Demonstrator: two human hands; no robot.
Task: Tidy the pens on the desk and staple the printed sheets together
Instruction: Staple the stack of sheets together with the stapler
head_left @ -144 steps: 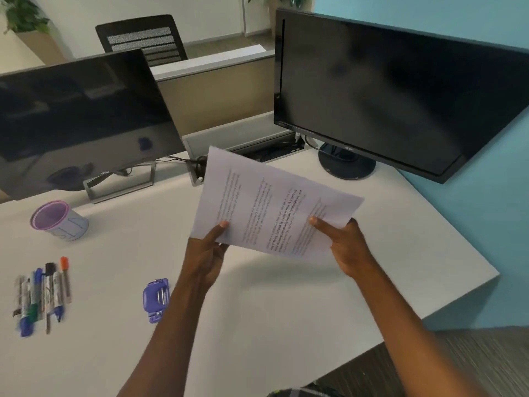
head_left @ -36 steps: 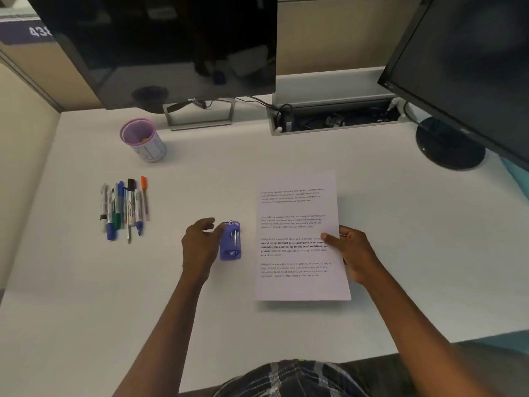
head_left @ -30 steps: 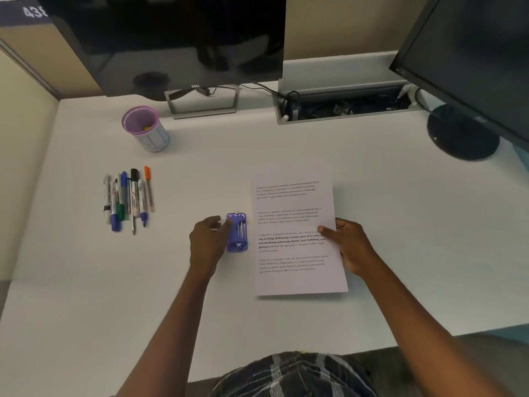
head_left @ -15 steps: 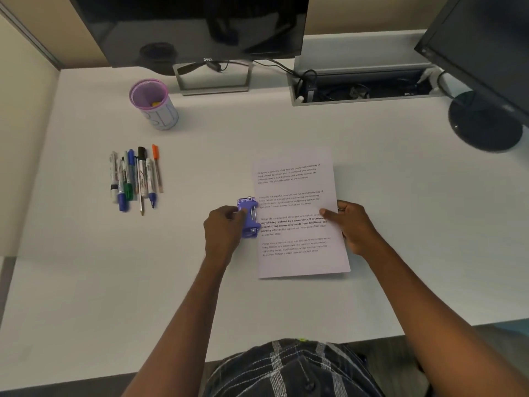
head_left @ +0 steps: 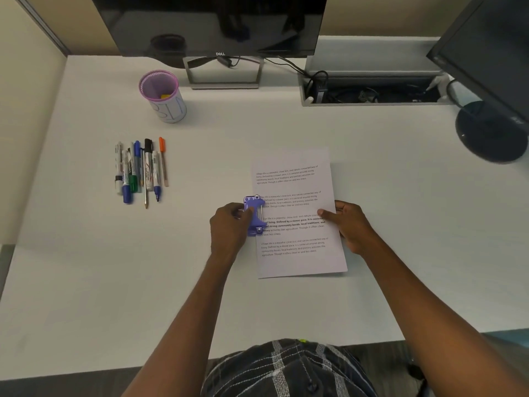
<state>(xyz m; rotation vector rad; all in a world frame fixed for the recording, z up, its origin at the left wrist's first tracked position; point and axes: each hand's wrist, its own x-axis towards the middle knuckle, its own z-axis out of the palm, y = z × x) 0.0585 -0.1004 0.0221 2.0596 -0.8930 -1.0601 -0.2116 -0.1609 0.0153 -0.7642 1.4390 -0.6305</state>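
The printed sheets (head_left: 297,213) lie flat on the white desk (head_left: 86,282), near its middle; the left hand (head_left: 229,229) grips a purple stapler (head_left: 254,214) at their left edge; the right hand (head_left: 347,224) presses their right edge, fingers spread; pens (head_left: 140,169) lie in a row far left, a cup (head_left: 164,96) beyond them.

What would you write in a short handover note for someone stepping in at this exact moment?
Left hand: gripping the purple stapler at the left edge of the printed sheets, about halfway down.
Right hand: pressing flat on the sheets' right edge, holding them on the desk.
Pens: lying loose in a row at the left, near the cup.
Done: sheets laid flat, stapler in place.
Left: whether a staple is in cannot be told; then put the pens away.
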